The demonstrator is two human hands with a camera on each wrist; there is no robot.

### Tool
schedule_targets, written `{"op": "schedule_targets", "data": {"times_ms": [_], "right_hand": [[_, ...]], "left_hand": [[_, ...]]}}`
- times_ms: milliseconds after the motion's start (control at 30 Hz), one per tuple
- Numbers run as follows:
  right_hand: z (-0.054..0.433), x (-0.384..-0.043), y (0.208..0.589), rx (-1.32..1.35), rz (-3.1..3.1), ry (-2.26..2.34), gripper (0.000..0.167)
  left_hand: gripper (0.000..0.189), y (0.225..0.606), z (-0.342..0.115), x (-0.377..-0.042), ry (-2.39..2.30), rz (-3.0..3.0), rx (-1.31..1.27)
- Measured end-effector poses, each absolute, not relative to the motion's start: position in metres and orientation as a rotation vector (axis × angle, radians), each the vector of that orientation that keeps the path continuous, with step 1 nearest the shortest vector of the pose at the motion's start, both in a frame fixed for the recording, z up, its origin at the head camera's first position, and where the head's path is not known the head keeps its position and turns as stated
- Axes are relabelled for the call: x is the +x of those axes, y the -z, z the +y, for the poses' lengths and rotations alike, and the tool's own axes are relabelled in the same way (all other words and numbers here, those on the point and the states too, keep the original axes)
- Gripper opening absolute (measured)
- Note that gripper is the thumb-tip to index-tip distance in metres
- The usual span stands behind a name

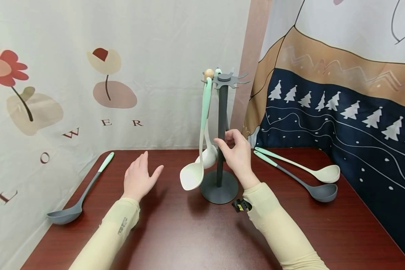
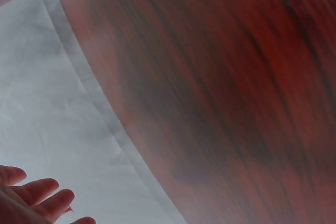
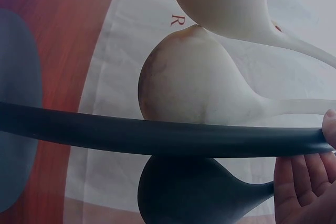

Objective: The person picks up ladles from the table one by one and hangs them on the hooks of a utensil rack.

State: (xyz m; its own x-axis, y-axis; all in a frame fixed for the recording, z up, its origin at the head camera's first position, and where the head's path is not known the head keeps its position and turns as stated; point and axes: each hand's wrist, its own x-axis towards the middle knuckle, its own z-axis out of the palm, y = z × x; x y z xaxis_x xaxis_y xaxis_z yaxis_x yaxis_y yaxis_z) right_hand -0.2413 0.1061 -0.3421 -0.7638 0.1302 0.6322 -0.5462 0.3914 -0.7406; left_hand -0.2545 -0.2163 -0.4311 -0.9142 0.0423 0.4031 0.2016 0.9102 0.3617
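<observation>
A dark grey utensil stand (image 1: 222, 112) with a round base and a hooked top stands upright mid-table. My right hand (image 1: 237, 153) grips its pole, thumb in front and fingers behind. Two white ladles, a nearer one (image 1: 191, 176) and one behind it (image 1: 209, 156), hang on the stand's left side by mint handles. In the right wrist view a dark ladle (image 3: 194, 192) hangs behind the pole, its neck partly hidden by the fingers (image 3: 302, 177). My left hand (image 1: 138, 178) hovers left of the stand, holding nothing, fingers extended and thumb spread.
On the right of the table (image 1: 189, 240) lie a white ladle (image 1: 325, 173) and a grey ladle (image 1: 322, 192), both with mint handle ends. Another grey ladle (image 1: 65, 215) lies along the left edge. A printed curtain (image 1: 175, 112) hangs behind the table.
</observation>
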Motion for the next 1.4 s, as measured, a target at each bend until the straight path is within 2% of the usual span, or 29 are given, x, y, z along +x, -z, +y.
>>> {"op": "schedule_targets", "data": {"times_ms": [633,1400], "right_hand": [[0.105,-0.244,0.342,0.356,-2.029,-1.404,0.023],[0.105,-0.244,0.341,0.341,-2.038,-1.406,0.022]], "left_hand": [[0.112,0.434,-0.252,-0.265,0.497,-2.831,0.058],[0.122,0.433,-0.312,-0.275,0.379,-2.918,0.197]]}}
